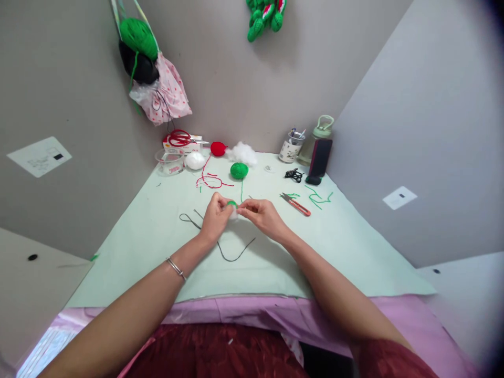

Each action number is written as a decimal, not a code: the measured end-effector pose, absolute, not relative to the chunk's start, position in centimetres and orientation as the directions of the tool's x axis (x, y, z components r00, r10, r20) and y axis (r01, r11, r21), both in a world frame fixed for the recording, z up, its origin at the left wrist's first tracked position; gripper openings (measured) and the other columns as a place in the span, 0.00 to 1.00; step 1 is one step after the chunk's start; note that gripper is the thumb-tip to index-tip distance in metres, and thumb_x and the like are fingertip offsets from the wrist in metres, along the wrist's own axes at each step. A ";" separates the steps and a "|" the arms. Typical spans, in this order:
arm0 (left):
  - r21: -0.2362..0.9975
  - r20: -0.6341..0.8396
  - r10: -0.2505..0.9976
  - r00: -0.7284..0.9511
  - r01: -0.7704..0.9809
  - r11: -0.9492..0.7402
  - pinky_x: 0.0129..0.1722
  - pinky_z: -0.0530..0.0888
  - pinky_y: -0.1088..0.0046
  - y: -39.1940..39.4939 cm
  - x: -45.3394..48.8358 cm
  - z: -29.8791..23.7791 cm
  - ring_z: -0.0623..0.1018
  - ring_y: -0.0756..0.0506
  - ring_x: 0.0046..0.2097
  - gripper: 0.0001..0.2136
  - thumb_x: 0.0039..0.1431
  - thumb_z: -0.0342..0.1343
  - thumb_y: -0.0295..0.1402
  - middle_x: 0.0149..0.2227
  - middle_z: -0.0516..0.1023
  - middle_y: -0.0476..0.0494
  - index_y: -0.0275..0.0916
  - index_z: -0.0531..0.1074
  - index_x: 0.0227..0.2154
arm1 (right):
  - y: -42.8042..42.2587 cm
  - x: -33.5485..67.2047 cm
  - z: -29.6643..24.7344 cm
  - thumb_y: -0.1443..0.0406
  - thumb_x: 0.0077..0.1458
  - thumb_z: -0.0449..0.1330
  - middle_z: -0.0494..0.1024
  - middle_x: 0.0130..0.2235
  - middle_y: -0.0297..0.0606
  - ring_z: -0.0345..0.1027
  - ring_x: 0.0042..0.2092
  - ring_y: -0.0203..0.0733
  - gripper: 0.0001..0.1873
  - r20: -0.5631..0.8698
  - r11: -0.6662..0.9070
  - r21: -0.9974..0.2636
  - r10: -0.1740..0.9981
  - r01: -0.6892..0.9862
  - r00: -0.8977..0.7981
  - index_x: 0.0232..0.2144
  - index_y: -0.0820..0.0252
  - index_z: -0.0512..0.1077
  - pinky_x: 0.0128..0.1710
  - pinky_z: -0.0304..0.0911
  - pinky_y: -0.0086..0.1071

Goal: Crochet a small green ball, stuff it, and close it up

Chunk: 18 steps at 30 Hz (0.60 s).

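My left hand (216, 216) is closed, pinching a small green and white yarn piece (232, 204) over the middle of the table. My right hand (263, 216) pinches at the piece's right edge; fingers hide much of it, and a thin tool there cannot be made out. A green yarn strand runs from behind the piece up to a green yarn ball (239, 170). Beneath my hands a dark cord (232, 259) lies in loose curves. To the right rest orange-handled thread snips (296, 205).
Along the back stand a clear tub (170, 161), a red yarn ball (218, 148), white stuffing (243, 154), a pen cup (292, 147), a bottle (309, 149) and a leaning phone (320, 159). Red-handled scissors (180, 138) lie on a box. Green yarn scraps (319, 198) lie right.
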<state>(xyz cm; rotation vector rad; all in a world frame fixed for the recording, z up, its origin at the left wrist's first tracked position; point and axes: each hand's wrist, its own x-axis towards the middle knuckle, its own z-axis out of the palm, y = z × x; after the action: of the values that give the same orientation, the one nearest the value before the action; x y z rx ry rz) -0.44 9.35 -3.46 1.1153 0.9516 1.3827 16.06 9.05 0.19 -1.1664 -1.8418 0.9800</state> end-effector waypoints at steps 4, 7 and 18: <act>0.953 0.088 0.993 0.083 -0.298 -0.059 0.28 0.75 0.72 9.0 -0.5 -3.2 0.78 0.48 0.31 0.17 0.52 0.64 0.36 0.34 0.76 0.52 0.44 0.57 0.31 | 9.6 16.8 0.6 0.56 0.54 0.67 0.77 0.41 0.40 0.68 0.43 0.41 0.13 0.258 0.335 -0.901 0.925 0.274 -0.280 0.25 0.57 0.74 0.41 0.60 0.34; 0.950 0.072 0.990 0.122 -0.312 -0.031 0.23 0.73 0.74 8.8 -0.5 -3.1 0.78 0.48 0.27 0.18 0.52 0.66 0.38 0.30 0.75 0.53 0.44 0.58 0.32 | 9.3 16.8 1.2 0.54 0.58 0.62 0.79 0.44 0.41 0.72 0.40 0.40 0.16 0.241 0.303 -0.940 0.915 0.157 -0.323 0.25 0.56 0.67 0.39 0.65 0.35; 0.941 0.101 0.990 0.095 -0.333 -0.064 0.20 0.74 0.77 8.9 -0.5 -3.5 0.78 0.52 0.23 0.19 0.53 0.66 0.38 0.35 0.78 0.52 0.42 0.59 0.33 | 9.6 16.6 0.0 0.48 0.60 0.60 0.67 0.22 0.29 0.57 0.27 0.34 0.23 0.112 0.272 -0.901 0.899 0.339 -0.424 0.23 0.59 0.70 0.30 0.54 0.31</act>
<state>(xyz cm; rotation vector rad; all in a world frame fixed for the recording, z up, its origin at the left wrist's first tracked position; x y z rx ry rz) -0.54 8.89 -3.53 1.0671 0.8402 1.3273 16.64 9.63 0.03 -1.1135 -1.9051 1.1203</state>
